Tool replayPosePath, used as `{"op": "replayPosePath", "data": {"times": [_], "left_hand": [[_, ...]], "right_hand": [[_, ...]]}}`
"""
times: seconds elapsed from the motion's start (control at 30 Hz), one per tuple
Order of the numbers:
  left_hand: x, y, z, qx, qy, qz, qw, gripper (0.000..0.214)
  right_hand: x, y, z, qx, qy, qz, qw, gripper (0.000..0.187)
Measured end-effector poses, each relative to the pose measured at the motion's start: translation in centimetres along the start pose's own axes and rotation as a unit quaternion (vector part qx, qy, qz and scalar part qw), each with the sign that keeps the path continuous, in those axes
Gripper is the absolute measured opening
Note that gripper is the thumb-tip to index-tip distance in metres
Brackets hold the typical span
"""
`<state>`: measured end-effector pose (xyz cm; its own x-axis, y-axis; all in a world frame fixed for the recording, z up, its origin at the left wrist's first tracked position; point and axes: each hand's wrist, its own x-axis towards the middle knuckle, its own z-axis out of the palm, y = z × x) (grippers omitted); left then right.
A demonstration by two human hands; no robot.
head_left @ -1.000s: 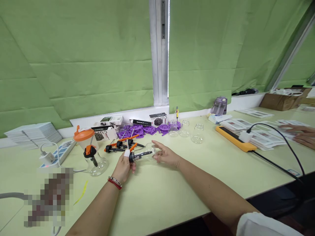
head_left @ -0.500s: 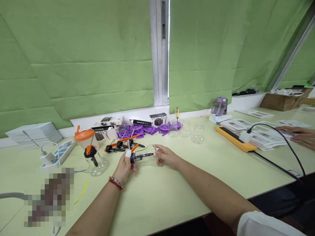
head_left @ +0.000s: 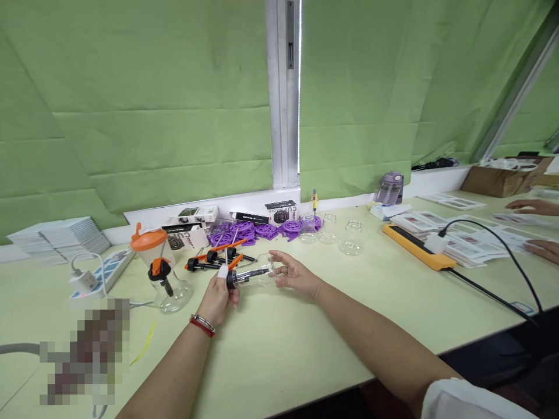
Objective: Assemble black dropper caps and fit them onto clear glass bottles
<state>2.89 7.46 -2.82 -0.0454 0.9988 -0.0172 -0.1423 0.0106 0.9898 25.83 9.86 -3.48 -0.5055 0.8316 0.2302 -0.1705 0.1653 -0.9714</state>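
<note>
A clear glass flask lies sideways between my hands, just above the pale green table. My left hand, a red and silver bangle at its wrist and white tape on a fingertip, pinches the black stopper at the flask's neck. My right hand cups the flask's round body with its fingers curled about it. A second flask with an orange and black stopper stands to the left.
Loose orange and black stoppers, purple plastic discs, small boxes and three empty flasks lie behind my hands. An orange-lidded cup, a power strip, a yellow power strip with black cable, leaflets and another person's hands are around.
Both hands keep hold of the flask and have turned it slightly. The other person's hands at the far right have moved apart over the leaflets.
</note>
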Motion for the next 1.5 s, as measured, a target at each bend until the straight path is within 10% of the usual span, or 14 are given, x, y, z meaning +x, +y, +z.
{"op": "replayPosePath", "data": {"times": [1.5], "left_hand": [[-0.4,-0.1,0.1,0.146,-0.004,0.081,0.986,0.045]], "right_hand": [[0.0,1.2,0.4,0.145,0.028,0.124,0.981,0.043]]}}
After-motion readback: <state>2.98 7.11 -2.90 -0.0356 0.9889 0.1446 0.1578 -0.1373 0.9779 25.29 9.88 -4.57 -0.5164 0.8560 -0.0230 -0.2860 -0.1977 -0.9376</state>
